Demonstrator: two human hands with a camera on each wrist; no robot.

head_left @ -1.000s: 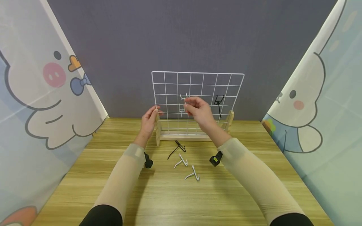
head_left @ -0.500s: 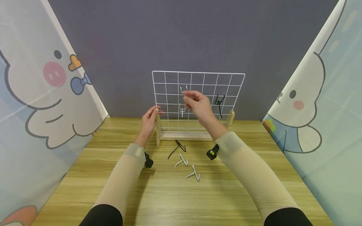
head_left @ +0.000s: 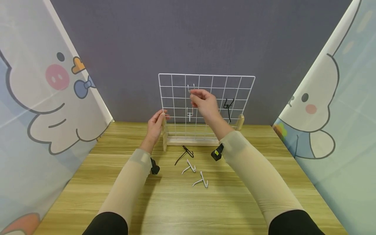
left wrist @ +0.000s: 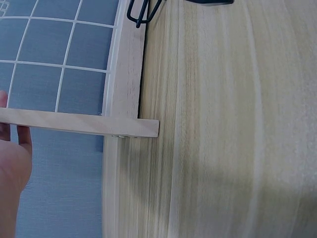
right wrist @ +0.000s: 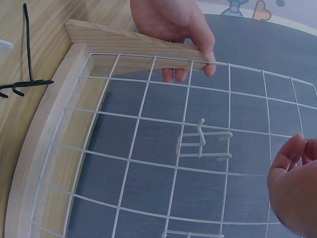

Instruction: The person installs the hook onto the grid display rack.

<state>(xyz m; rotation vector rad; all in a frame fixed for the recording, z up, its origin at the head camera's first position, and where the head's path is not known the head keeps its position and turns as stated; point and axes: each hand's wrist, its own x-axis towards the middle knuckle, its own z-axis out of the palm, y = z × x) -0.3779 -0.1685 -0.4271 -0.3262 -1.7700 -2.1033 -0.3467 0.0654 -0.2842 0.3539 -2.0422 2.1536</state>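
My right hand (head_left: 205, 102) pinches a white wire hook (head_left: 189, 88) in front of the upper part of a white wire grid panel (head_left: 205, 75). Two prongs of that hook point up past my fingertips; the rest is largely hidden by the hand. My left hand (head_left: 155, 125) grips the left upright of the wooden stand (left wrist: 74, 122), at the panel's left edge. Below the held hook, another white hook (right wrist: 201, 142) hangs on the grid. A black hook (head_left: 228, 107) hangs farther right on the panel.
On the wood-grain table (head_left: 176, 209), in front of the stand, lie a black hook (head_left: 185, 154), a white hook (head_left: 189, 167) and another white hook (head_left: 202, 180). A dark grey wall (head_left: 205, 39) rises behind. Cartoon-printed curtains (head_left: 38, 81) flank the table.
My right hand has moved up along the grid, carrying the white hook from the middle rows to near the upper rows. My left hand has stayed on the stand.
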